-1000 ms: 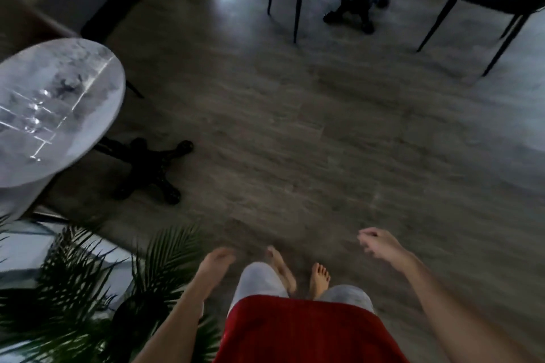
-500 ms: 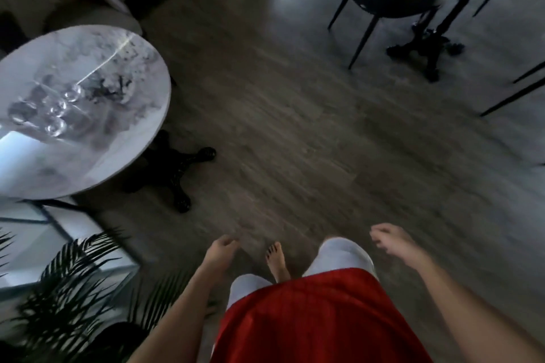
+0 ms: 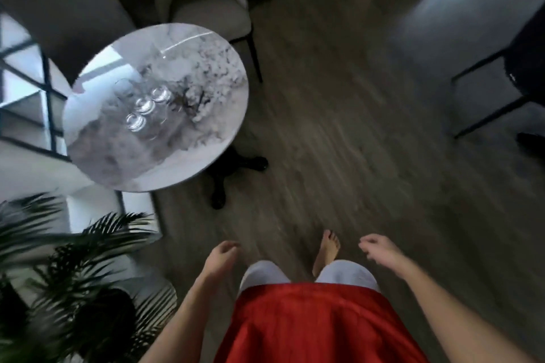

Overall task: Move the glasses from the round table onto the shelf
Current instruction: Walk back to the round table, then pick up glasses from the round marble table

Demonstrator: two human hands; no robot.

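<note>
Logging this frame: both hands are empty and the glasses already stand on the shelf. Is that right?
Not quite. The head view shows the glasses standing together on the round table, not on the shelf to its left. The rest holds: the left hand and right hand are both empty.

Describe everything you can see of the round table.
The table has a round, glossy top that looks like white marble with grey and dark veining; window light reflects on its left part. A black pedestal base with splayed feet stands on the wood floor. At least three clear glasses stand in a row left of centre on the top; blur hides any more.
</note>
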